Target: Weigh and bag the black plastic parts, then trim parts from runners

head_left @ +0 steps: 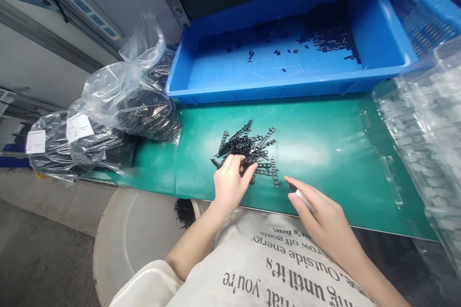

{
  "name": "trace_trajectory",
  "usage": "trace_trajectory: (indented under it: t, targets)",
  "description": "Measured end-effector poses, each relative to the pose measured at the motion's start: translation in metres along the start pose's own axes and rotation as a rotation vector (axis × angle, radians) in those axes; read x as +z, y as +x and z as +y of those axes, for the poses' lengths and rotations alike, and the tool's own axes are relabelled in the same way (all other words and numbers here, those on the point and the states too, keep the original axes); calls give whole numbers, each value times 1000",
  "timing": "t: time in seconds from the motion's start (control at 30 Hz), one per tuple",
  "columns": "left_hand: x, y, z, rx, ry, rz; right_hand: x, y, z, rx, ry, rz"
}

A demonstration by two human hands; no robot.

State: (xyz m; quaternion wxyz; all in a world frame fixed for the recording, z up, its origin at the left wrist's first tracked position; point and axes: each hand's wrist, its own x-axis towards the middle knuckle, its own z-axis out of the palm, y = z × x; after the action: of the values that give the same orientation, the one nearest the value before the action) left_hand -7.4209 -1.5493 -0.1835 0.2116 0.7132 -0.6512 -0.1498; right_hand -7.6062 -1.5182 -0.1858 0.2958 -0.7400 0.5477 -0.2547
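Printed shirt (262,264) (left hand (230,187) on black strips (247,146))

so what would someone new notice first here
The bright blue plastic tray at the top stands out first, with small black pieces scattered inside. Below it, on the green mat, the left hand touches a tangle of black plastic strips. Bulging clear bags of black parts sit further left.

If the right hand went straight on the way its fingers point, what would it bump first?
Probably the black plastic comb-like strip at the edge of the pile on the green mat. The right hand points up and left towards it, though depth is hard to judge.
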Motion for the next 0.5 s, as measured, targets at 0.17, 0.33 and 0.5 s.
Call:
trace_trajectory:
  t: [0.17, 0.33, 0.5]
  targets:
    - [10, 5, 0, -11, 172, -13, 1, 5, 1, 49, 37, 19]
    - [-10, 2, 11, 5, -204, -192, -11, 17, -2, 198, 246, 13]
    - [-22, -9, 22, 46, -542, -639, -18, 30, -7, 263, 570, -108]
